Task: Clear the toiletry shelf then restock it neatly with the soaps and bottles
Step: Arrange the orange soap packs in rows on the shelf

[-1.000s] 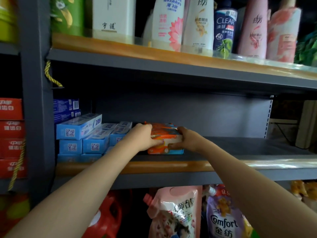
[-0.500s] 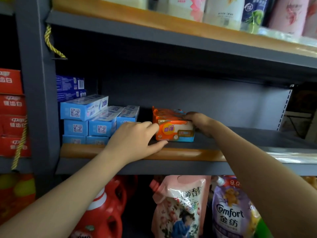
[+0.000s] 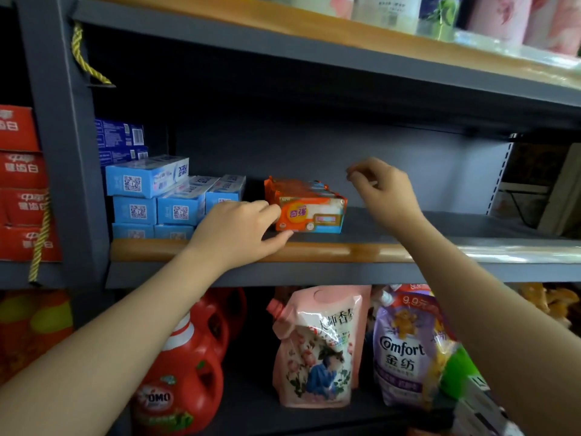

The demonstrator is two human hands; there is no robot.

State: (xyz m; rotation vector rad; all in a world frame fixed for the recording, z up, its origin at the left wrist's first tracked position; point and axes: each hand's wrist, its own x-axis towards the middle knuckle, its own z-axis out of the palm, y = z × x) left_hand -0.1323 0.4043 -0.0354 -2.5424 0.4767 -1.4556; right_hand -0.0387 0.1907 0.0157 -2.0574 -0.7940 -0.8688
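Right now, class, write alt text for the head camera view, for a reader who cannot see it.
A person's left hand touches the front left of an orange soap pack lying on the grey middle shelf, while the right hand hovers above and to its right, holding nothing. Blue toothpaste boxes are stacked at the left; detergent pouches and red jugs stand below.

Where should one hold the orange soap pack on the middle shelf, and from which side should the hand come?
Grip the orange plastic-wrapped soap pack across its two long sides, coming from the front. It lies flat with its short labelled end facing out. The right side is open; the left hand touches the front-left corner, and the light blue cardboard toothpaste boxes stand close there.
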